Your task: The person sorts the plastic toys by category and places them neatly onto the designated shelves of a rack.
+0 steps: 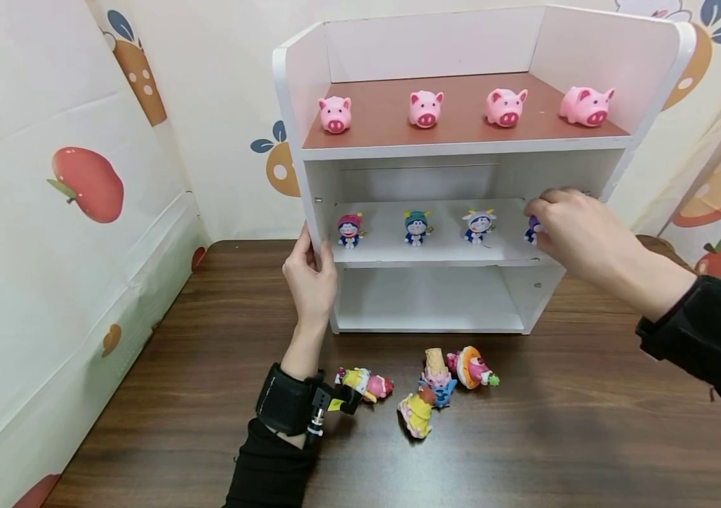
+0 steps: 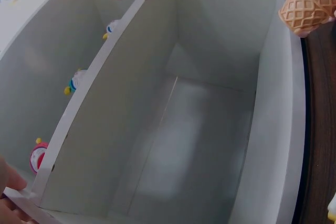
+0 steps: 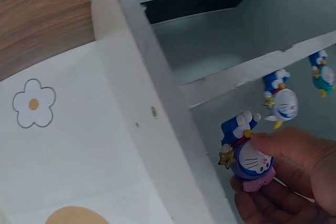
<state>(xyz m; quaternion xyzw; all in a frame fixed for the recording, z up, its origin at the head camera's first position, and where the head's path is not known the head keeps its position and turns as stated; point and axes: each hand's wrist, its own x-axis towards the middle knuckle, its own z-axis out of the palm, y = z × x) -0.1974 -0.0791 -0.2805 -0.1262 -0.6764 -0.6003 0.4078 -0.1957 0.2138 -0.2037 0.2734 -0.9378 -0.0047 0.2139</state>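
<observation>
My right hand (image 1: 583, 229) pinches a small blue-and-purple cat figurine (image 3: 252, 156) at the right end of the middle shelf. In the right wrist view the figurine has a white face, a gold star and pink on its head. Three similar figurines stand in a row to its left: one with a pink hood (image 1: 350, 231), one with a green hood (image 1: 416, 228) and one with a white hood (image 1: 479, 226). My left hand (image 1: 312, 279) grips the front edge of the left side panel of the white toy shelf (image 1: 430, 149), thumb inside and fingers outside.
Four-legged pink pig figures (image 1: 425, 109) stand in a row on the brown top shelf. On the wooden table (image 1: 557, 437) before the unit lie several colourful figurines, among them a yellow one (image 1: 416, 415) and one with an orange ring (image 1: 471, 368). Papered walls (image 1: 208, 85) stand behind and beside.
</observation>
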